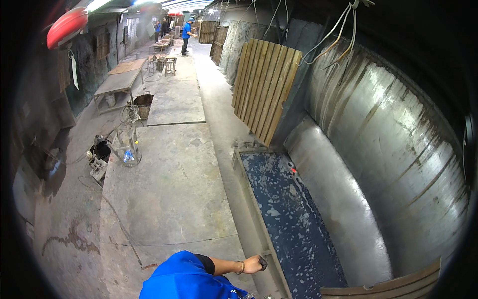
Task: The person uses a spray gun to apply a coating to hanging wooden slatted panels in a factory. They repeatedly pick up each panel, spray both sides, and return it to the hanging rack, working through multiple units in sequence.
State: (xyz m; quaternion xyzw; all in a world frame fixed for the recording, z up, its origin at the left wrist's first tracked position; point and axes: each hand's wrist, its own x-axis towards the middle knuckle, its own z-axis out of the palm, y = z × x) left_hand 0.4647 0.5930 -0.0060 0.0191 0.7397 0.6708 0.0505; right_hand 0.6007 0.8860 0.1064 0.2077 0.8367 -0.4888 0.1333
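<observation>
My left hand (257,264) is closed in a fist beside the near rim of a long trough (272,249), a bracelet round its wrist. Its fingers look dark; whether they are stained or wrapped round a dark thing I cannot make out. The arm comes out of a short black sleeve under a blue garment (184,276). Dark blue-black water (284,219) with patches of pale foam fills the trough. A small red spot (294,171) shows near its far right side. My right hand does not show.
A slatted wooden panel (266,87) stands beyond the trough, and a curved metal sheet (343,199) rises on its right. Loose wires (343,30) hang above. Left are a stool-like stand (128,144), a basket (143,104) and a table (119,82). A person in blue (186,37) stands far off.
</observation>
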